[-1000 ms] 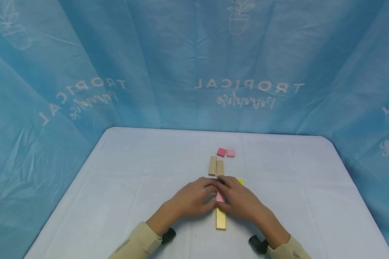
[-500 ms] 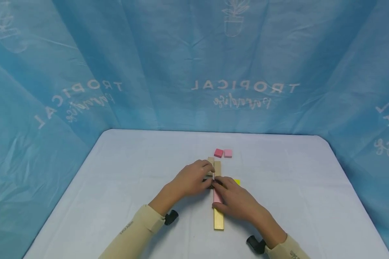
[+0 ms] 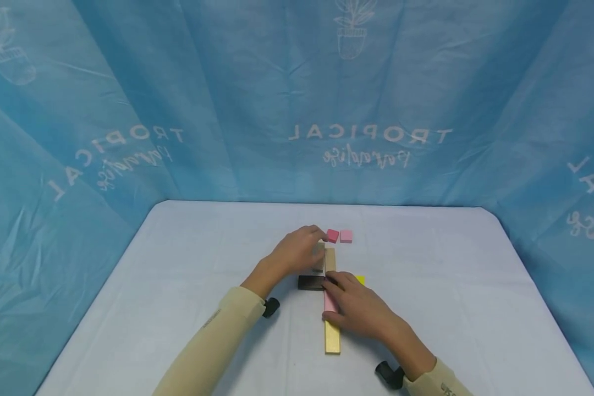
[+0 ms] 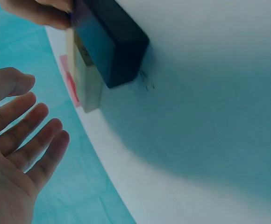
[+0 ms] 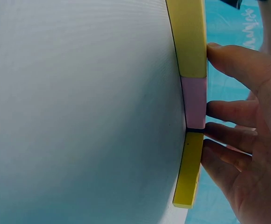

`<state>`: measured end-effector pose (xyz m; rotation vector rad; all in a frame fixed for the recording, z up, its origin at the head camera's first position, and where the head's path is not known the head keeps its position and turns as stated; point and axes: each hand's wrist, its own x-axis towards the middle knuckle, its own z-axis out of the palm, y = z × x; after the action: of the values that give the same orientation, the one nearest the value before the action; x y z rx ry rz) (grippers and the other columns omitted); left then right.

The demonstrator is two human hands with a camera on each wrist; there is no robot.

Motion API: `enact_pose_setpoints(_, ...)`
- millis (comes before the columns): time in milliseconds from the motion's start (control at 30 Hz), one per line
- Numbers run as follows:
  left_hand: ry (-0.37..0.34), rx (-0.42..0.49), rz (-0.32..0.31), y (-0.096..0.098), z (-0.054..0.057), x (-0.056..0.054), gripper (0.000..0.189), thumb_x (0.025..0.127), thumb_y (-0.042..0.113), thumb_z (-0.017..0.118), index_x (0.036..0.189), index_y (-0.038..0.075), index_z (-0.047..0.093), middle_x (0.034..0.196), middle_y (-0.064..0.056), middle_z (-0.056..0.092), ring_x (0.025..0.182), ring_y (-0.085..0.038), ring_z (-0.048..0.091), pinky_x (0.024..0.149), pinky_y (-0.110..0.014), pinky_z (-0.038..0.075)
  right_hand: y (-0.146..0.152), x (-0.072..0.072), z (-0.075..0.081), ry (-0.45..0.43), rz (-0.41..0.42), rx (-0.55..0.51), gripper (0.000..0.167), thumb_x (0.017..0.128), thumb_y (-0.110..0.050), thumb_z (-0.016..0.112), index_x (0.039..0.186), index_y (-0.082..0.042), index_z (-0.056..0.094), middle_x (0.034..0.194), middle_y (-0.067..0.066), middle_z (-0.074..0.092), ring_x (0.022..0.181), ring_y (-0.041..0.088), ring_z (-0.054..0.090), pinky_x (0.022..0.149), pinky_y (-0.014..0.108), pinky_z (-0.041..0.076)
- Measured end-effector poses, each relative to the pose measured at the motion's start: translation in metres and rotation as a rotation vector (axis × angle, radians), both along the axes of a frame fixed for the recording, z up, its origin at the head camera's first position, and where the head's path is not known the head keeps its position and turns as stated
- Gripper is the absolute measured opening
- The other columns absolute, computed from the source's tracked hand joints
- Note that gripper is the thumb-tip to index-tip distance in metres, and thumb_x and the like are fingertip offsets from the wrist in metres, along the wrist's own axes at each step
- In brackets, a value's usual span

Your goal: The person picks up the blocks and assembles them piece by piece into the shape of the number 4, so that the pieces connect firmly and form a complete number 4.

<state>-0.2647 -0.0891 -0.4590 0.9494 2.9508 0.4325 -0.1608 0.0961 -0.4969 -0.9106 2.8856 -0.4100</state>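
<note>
My left hand (image 3: 299,250) hovers over a pale wooden block (image 3: 319,258), fingers loosely spread and holding nothing; its fingertips are close to a small red block (image 3: 332,236). Its palm (image 4: 9,177) shows bare in the left wrist view. My right hand (image 3: 358,308) rests on a line of blocks, its thumb touching a gold block (image 3: 332,338) and its fingers on a pink block (image 3: 329,302) and a bright yellow block (image 5: 189,170). A black block (image 3: 311,282) lies crosswise, its right end at the right fingertips. The hand partly covers the joined blocks.
A light pink block (image 3: 346,236) lies right of the red one. Another wooden block (image 3: 330,258) extends from the line toward the back. A white cloth covers the table (image 3: 203,247), and a blue printed curtain (image 3: 277,99) hangs behind it.
My left hand has left the pink block beside the right hand and moved away toward the back, uncovering the black block. The right hand stays on the blocks.
</note>
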Motion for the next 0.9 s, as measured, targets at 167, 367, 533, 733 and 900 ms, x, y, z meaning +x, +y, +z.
enact_pose_setpoints(167,0.016,-0.019,0.009,0.003,-0.005,-0.016,0.033,0.092,0.024,0.058,0.122,0.013,0.063,0.125,-0.001,0.057,0.116,-0.017,0.053,0.096,-0.035,0.044,0.0,0.0,0.001,-0.021,-0.014,0.005,0.071,0.086,-0.053,0.064,0.142,-0.012,0.049,0.149,0.007,0.036,0.136,0.024,0.031,0.101,0.043,0.041)
enact_pose_setpoints(367,0.007,-0.027,0.03,0.008,-0.011,-0.026,0.039,0.092,0.027,0.06,0.128,0.013,0.058,0.125,-0.002,0.058,0.115,-0.016,0.054,0.095,-0.035,0.045,-0.001,0.0,0.002,-0.041,-0.008,0.015,0.071,0.086,-0.052,0.064,0.142,-0.011,0.048,0.15,0.007,0.035,0.136,0.024,0.03,0.1,0.042,0.041)
enact_pose_setpoints(533,-0.017,-0.005,0.071,0.016,-0.014,-0.032,0.046,0.091,0.028,0.061,0.134,0.013,0.053,0.127,-0.004,0.056,0.111,-0.017,0.054,0.095,-0.037,0.046,-0.002,-0.001,0.002,-0.028,-0.006,0.021,0.071,0.086,-0.053,0.064,0.142,-0.012,0.048,0.15,0.006,0.035,0.136,0.024,0.03,0.101,0.042,0.04)
enact_pose_setpoints(733,-0.01,-0.036,0.093,0.027,-0.022,-0.039,0.045,0.09,0.028,0.062,0.132,0.013,0.056,0.126,-0.004,0.055,0.104,-0.014,0.053,0.089,-0.033,0.048,-0.001,0.001,-0.002,-0.021,-0.002,0.019,0.071,0.086,-0.055,0.062,0.141,-0.012,0.049,0.149,0.007,0.036,0.136,0.024,0.031,0.1,0.042,0.041)
enact_pose_setpoints(900,0.0,-0.063,0.106,0.03,-0.026,-0.04,0.044,0.09,0.031,0.061,0.13,0.012,0.057,0.127,-0.004,0.055,0.103,-0.014,0.052,0.085,-0.031,0.049,-0.002,0.002,-0.002,-0.023,-0.002,0.004,0.071,0.087,-0.054,0.062,0.142,-0.012,0.048,0.149,0.006,0.036,0.136,0.024,0.031,0.101,0.042,0.04)
